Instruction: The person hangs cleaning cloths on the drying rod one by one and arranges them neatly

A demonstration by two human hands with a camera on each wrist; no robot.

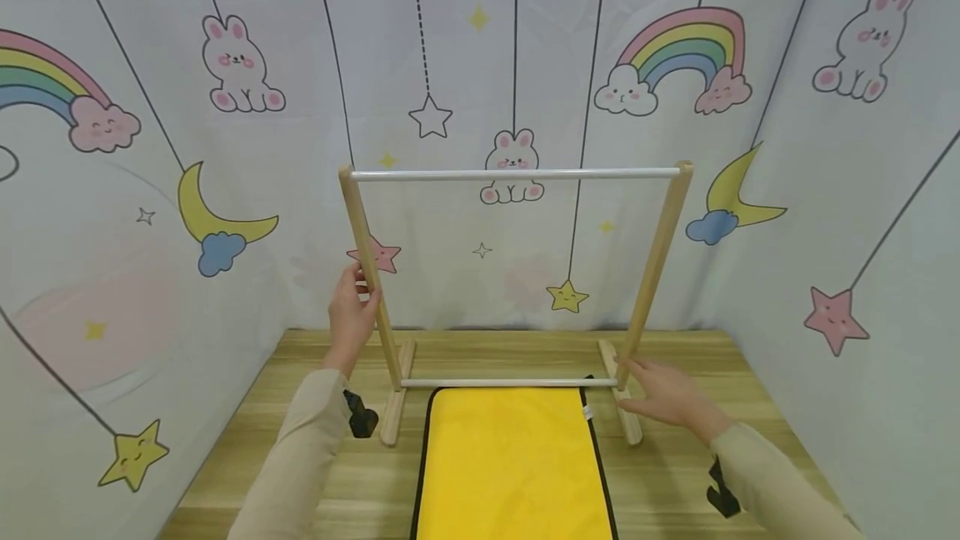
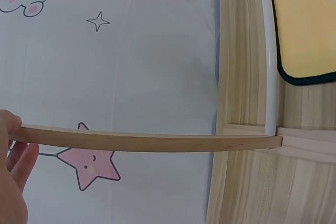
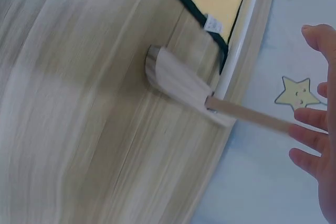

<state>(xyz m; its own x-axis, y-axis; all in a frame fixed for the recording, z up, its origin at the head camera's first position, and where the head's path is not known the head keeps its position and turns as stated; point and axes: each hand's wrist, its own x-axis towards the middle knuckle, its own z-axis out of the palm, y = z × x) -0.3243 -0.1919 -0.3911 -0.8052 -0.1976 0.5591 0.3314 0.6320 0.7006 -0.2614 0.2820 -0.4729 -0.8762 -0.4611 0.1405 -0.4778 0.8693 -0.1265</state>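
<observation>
A small wooden garment rack (image 1: 517,175) with two white crossbars stands upright on the table. My left hand (image 1: 352,315) holds its left post (image 2: 142,141) partway up, thumb on one side and fingers behind. Low beside the right post (image 1: 654,269) is my right hand (image 1: 671,394), its fingers loosely extended and spread in the right wrist view, fingertips right by the post. A yellow cloth (image 1: 513,465) with black edging and a small white tag lies flat at the rack's base, its far edge at the lower crossbar (image 1: 510,382).
The wood-grain table (image 1: 337,473) ends at a pale backdrop (image 1: 450,273) printed with rabbits, stars, moons and rainbows, which also closes off both sides. The rack's wooden feet (image 1: 397,407) rest on the tabletop either side of the cloth.
</observation>
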